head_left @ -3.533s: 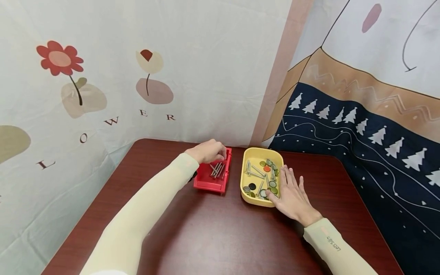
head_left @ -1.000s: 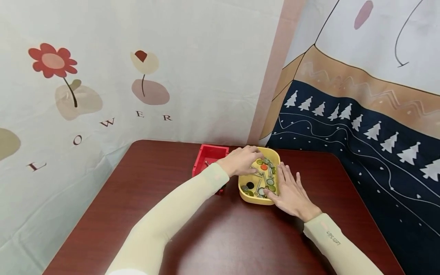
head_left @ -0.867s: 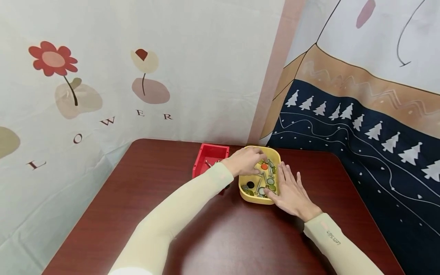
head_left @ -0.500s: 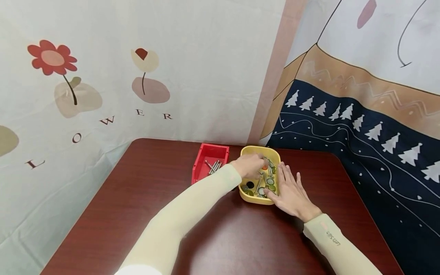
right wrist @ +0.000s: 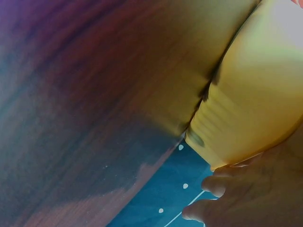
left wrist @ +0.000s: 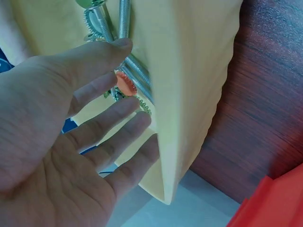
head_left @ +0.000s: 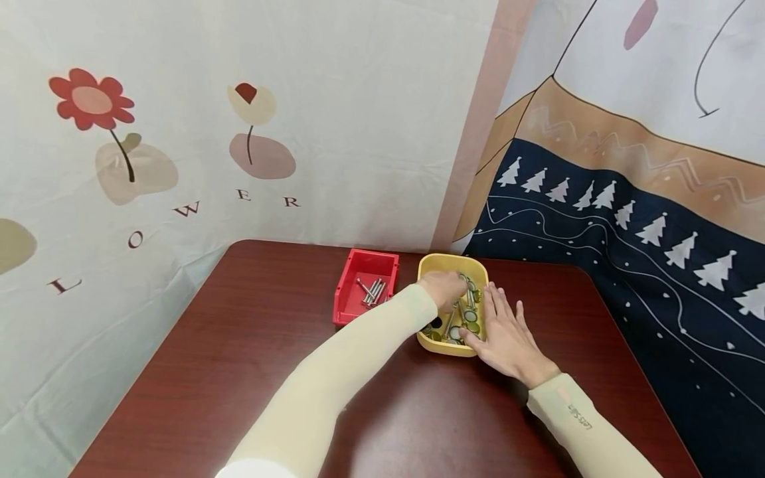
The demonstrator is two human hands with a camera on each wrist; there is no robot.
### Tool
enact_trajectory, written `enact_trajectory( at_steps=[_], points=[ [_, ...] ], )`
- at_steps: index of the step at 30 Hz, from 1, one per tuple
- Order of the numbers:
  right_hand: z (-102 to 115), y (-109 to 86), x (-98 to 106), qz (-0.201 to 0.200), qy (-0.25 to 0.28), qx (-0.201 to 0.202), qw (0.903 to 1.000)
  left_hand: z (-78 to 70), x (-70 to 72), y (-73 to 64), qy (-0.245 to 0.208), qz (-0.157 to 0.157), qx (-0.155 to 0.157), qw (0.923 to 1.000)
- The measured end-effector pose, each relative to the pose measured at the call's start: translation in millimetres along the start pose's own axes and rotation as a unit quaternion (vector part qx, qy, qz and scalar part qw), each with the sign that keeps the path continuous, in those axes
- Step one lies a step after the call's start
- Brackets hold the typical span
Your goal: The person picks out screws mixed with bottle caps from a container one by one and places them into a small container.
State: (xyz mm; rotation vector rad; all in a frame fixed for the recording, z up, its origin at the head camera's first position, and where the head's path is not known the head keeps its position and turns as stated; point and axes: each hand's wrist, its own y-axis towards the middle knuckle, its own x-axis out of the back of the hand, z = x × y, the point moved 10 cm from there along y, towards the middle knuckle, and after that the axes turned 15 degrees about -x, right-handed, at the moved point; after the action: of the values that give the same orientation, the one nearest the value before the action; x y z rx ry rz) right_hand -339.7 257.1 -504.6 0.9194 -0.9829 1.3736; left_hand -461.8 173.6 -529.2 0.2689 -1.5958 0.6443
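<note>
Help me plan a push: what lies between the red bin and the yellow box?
In the head view, bare tabletop shows between the red bin and yellow box; the left arm's sleeve hides the nearer stretch.

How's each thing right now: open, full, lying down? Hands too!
Yellow box: open, partly filled
Red box: open, partly filled
Screws: lying in both boxes
Caps: scattered in the yellow box
Left hand: relaxed, inside the yellow box
Right hand: outstretched, touching the yellow box

"LOWER" stands on the backdrop (head_left: 358, 106), "Lets" on the right sleeve (head_left: 588, 431).
</note>
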Motion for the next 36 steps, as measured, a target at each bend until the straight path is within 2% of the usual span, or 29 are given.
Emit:
enact_trajectory(
  at_steps=[3, 8, 13, 20, 27, 31, 36],
  points=[
    [0.2, -0.7, -0.4, -0.001, 0.000, 0.002, 1.0000, 8.1, -14.9, 16.2, 0.007, 0.012, 0.015, 0.9998],
    [0.8, -1.3, -0.8, 0.002, 0.003, 0.002, 1.0000, 5.3, -18.3, 22.5, 0.030, 0.013, 0.029, 0.9990],
    [0.8, -1.5, -0.6, 0.000, 0.000, 0.002, 1.0000, 3.6, -18.1, 24.2, 0.042, 0.015, 0.039, 0.9982],
    [-0.7, -1.3, -1.5, -0.001, 0.000, 0.000, 1.0000, 11.1, -25.7, 26.8, 0.016, 0.020, 0.044, 0.9987],
    [1.2, -1.3, 0.8, -0.004, -0.003, 0.007, 1.0000, 12.0, -25.3, 25.6, 0.010, 0.019, 0.042, 0.9989],
    [2.1, -1.0, 1.8, -0.006, -0.007, 0.011, 0.9999, 9.8, -25.7, 23.2, 0.018, 0.031, 0.032, 0.9989],
    [2.7, -0.6, 1.2, -0.004, -0.008, 0.016, 0.9998, 10.9, -27.0, 22.9, 0.024, 0.025, 0.018, 0.9992]
  ],
)
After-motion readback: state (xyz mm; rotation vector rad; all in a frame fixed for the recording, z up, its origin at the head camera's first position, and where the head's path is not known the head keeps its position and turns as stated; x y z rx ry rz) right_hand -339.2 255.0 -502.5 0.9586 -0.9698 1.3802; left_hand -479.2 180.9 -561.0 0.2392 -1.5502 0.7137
